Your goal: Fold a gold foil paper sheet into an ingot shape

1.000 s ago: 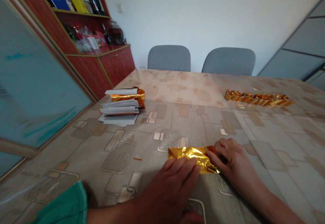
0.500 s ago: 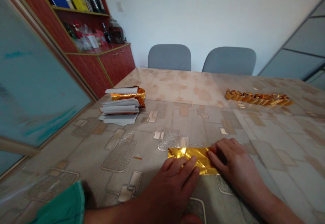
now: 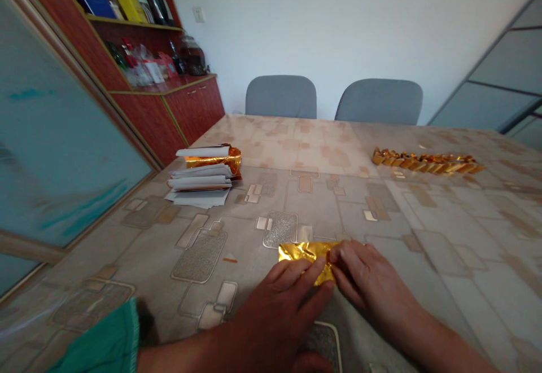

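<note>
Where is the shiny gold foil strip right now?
In the head view, the gold foil strip lies on the patterned table cover near the bottom middle, where the left hand and the right hand meet over it.

Foil sheet (image 3: 305, 255) on the table (image 3: 296, 147), paper stack (image 3: 199, 188) behind it to the left, foil pieces (image 3: 427, 162) far right, chairs (image 3: 280, 97) beyond

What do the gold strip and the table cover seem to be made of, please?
The gold strip looks like thin metallic foil: shiny, with crisp creases catching light. The table cover looks like glossy plastic or vinyl, judging by its sheen, but this is uncertain.
</note>
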Motion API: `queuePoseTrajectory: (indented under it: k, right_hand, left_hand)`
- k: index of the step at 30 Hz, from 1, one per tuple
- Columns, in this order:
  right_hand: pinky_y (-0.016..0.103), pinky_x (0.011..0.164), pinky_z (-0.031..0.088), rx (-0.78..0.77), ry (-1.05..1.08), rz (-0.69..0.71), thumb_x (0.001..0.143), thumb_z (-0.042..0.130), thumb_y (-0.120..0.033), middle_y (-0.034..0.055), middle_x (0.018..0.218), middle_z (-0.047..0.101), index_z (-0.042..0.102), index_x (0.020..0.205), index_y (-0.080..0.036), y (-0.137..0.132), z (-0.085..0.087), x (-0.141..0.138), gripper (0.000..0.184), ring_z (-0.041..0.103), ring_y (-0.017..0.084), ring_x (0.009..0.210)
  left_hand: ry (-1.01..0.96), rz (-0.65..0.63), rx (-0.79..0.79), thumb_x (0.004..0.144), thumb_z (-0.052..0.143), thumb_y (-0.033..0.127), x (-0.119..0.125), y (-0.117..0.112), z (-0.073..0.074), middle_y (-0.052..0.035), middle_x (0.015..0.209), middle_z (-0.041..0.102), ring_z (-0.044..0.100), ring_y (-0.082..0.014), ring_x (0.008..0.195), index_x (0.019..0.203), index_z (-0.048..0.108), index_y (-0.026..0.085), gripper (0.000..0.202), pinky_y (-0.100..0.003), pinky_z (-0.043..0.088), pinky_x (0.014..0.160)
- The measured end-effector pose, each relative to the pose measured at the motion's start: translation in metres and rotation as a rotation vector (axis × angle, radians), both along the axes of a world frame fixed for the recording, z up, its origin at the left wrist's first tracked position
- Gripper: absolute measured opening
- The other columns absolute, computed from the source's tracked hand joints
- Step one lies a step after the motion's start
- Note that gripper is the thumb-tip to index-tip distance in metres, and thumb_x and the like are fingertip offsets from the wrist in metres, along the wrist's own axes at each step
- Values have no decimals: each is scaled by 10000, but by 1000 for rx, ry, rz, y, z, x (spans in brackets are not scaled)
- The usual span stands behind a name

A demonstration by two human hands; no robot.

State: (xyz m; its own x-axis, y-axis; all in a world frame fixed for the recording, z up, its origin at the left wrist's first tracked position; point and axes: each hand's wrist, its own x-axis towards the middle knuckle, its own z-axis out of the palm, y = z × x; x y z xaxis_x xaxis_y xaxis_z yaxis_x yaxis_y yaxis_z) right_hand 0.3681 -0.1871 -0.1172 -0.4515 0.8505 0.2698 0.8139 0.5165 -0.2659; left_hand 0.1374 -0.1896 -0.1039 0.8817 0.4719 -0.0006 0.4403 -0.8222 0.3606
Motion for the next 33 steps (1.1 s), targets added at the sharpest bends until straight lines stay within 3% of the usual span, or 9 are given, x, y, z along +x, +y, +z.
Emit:
queuePoseTrajectory:
  k: [5,10,12,15,17,20,25,30,33]
  right_hand:
    - [376,681,486,-52,11,85,939,488,-106,61,852,627,589,923,-210,-2,5,9,145,612,250,758]
    - [394,682,499,-43,-8,47,967,519,-166,74,883,618,640,1099,-221,-2,-1,5,187,622,267,780]
    - [380,655,500,-14,-26,-5,970,526,-186,72,869,605,643,1150,-215,1,-5,1,216,621,259,747]
    - [369,645,504,20,-47,-62,974,537,-218,70,866,590,640,1200,-205,5,-9,-3,248,620,247,731]
    - [369,658,509,20,-44,-76,972,549,-227,67,874,591,642,1205,-213,6,-9,-5,251,619,243,742]
    - [381,673,508,-5,-32,-77,964,553,-206,63,883,590,641,1207,-219,6,-6,-6,258,609,244,754]
    - [399,710,505,-133,32,-39,966,549,-182,68,917,570,639,1136,-202,4,4,-5,194,584,246,802]
    - [400,770,510,-259,61,32,913,642,-172,76,1009,576,615,1133,-205,5,18,1,224,579,251,898]
    - [426,807,502,-215,30,84,917,655,-185,83,1059,605,616,1152,-214,6,23,6,240,578,267,948]
  left_hand:
    - [-103,-5,21,926,572,603,-24,-7,-4,-210,1602,345,296,-344,1494,1565,250,127,860,-516,287,1206]
    - [-28,139,10,938,626,469,-76,6,-2,-144,1655,236,253,-345,1510,1611,21,274,926,-575,302,1188]
    - [56,211,27,984,562,446,-97,20,0,-116,1665,215,264,-330,1508,1607,64,316,808,-567,322,1181]
    - [63,326,175,1011,519,400,-111,38,4,-146,1637,298,297,-348,1494,1576,249,243,645,-590,350,1156]
    - [-22,326,308,1018,508,290,-100,42,8,-156,1584,405,365,-331,1461,1508,387,193,514,-560,369,1152]
    - [-261,149,430,1032,456,180,-59,37,13,-130,1340,652,593,-246,1239,1292,590,147,295,-424,467,1075]
    - [-146,-1,398,1033,448,165,6,40,9,-64,946,723,666,-207,866,990,677,142,234,-342,567,787]
    - [-77,-26,490,990,501,126,13,52,-1,-76,875,703,653,-218,800,942,677,108,184,-318,562,691]
    - [-93,-32,509,969,528,105,8,54,-1,-91,905,716,662,-227,807,974,676,95,148,-326,577,706]
